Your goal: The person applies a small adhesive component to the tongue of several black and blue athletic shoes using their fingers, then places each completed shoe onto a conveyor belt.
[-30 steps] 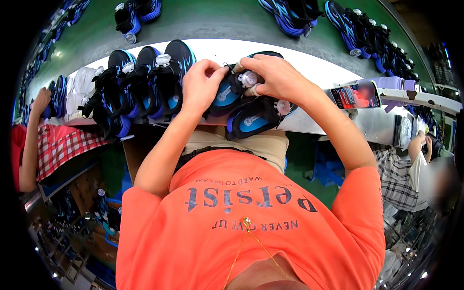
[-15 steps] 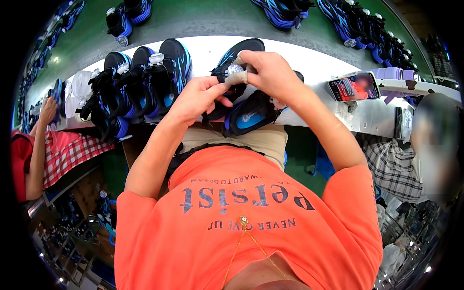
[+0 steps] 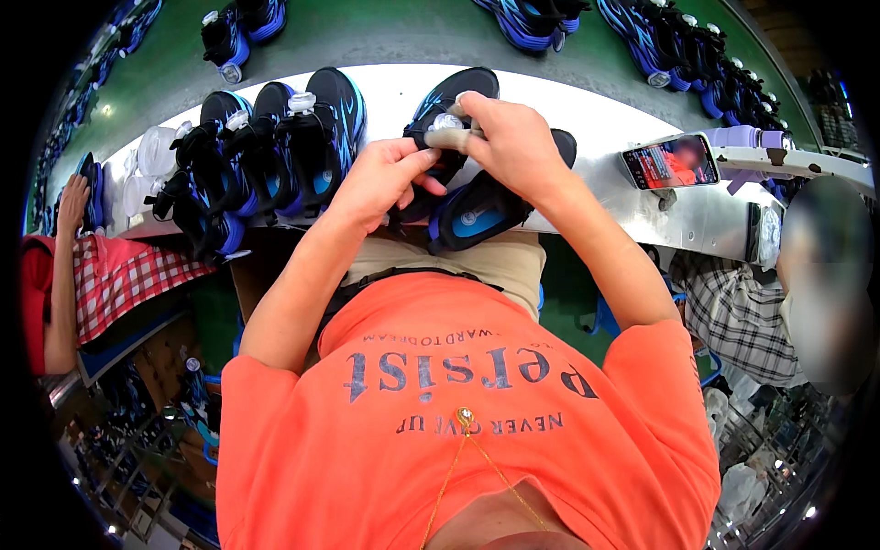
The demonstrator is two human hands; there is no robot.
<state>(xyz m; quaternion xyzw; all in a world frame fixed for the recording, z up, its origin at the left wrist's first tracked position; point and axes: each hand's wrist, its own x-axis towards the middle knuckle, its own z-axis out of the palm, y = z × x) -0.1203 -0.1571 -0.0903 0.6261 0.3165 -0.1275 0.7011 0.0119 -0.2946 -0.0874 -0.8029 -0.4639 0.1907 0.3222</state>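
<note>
A black shoe (image 3: 463, 90) with blue markings stands toe-away on the bench in front of me, a round, clear-covered dial (image 3: 446, 123) on its upper. Grey cloth covers the thumb and a finger of my right hand (image 3: 513, 147), which are closed around the dial. My left hand (image 3: 383, 183) pinches at the shoe's near left side; what lies between thumb and finger is hidden. Nearer to me, below my right hand, a second black shoe (image 3: 481, 215) with a blue insole rests tilted at the bench edge.
Several similar shoes (image 3: 275, 151) stand in a row to the left, with clear plastic cups (image 3: 154, 151) beyond them. On the right a phone (image 3: 672, 163) leans near a white curved bar (image 3: 797, 163). More shoes line the green surface (image 3: 385, 32) ahead. Co-workers sit on both sides.
My right fingers have closed in more tightly over the dial, and my left hand has shifted slightly. At the left, the co-worker's hand has moved a little.
</note>
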